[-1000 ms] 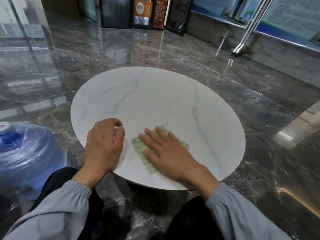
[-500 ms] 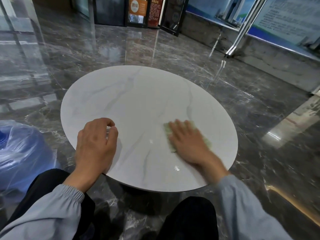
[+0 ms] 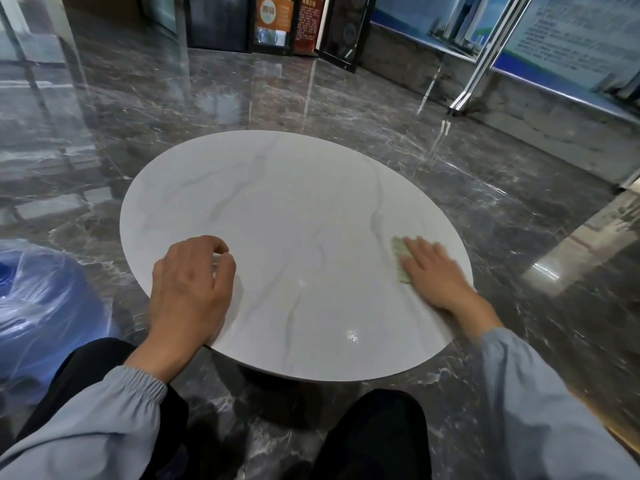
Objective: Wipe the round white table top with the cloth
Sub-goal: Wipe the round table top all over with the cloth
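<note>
View: head camera, looking forward and down.
Clock reference: dial laid on the table top (image 3: 294,209), 6 o'clock at the edge nearest the person.
Cloth position: the green cloth (image 3: 399,259) lies flat on the top at about 3 o'clock, just inside the rim.
Cloth axis: the exposed strip runs roughly along the 12-to-6 line; the rest is hidden under the hand.
Right hand: the right hand (image 3: 433,277) lies palm-down on the cloth, fingers straight and together, pointing toward 11 o'clock, pressing rather than gripping.
Left hand: the left hand (image 3: 190,285) rests on the rim at about 8 o'clock, fingers loosely curled, holding nothing.
Nearer hand: right, in contact; the left is well apart from the cloth.
Key relation: nearly all of the bare top lies toward 9 o'clock from the cloth, so the next stroke probably calls for a sweep toward 9 o'clock.
Surface: white, faint grey veining, glossy, with highlights near 6 o'clock.
Room: dark polished marble floor (image 3: 242,109); a plastic-wrapped blue water bottle (image 3: 41,299) beside the table at 8 o'clock; display stands (image 3: 273,19) beyond 12 o'clock.
</note>
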`<state>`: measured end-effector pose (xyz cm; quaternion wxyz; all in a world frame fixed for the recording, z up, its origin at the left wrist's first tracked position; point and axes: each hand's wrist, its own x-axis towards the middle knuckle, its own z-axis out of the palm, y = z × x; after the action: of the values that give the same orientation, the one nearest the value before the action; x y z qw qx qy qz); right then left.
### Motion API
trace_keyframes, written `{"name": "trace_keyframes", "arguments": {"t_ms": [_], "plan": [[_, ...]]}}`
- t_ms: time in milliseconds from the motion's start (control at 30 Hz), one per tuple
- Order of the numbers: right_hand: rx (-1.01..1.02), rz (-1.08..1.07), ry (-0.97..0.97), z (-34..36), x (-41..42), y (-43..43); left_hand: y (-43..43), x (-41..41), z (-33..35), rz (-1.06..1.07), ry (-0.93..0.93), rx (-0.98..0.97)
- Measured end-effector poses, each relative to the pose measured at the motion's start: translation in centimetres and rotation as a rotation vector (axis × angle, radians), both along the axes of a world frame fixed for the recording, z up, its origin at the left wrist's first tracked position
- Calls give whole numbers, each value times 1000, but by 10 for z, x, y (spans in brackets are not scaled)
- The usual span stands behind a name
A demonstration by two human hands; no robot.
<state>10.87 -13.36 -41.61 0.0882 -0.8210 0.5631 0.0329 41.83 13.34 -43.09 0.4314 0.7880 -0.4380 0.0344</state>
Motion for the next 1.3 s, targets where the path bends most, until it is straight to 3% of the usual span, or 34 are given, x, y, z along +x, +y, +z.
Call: {"name": "trace_keyframes", "arguments": {"t_ms": [133,200,300,433,533,600,700,867,1033,1133,1300], "plan": [[28,-222,-5,7,-13,-29,0,-3,1,2,-7,-2],[48,-198,-16,7,18,-22,0,-4,1,11,15,-27],[5,121,25,2,89,21,1,-3,0,15,46,-75],[-32,656,-14,-8,167,150,6,0,-1,17,150,-234],[44,805,-75,-1,174,181,8,1,2,8,198,-324],[64,746,-111,3,168,151,11,4,-1,11,202,-302],[41,387,-101,6,125,63,5,5,-2,-12,177,-245],[22,-101,-24,8,9,-47,1,-2,-5,2,-30,-41],[46,-257,8,3,-4,-95,0,-2,-4,3,-41,11],[51,-184,-33,12,63,-76,-1,-2,-3,25,-20,-24],[31,432,-11,6,219,24,-1,1,-9,41,1,-101]]}}
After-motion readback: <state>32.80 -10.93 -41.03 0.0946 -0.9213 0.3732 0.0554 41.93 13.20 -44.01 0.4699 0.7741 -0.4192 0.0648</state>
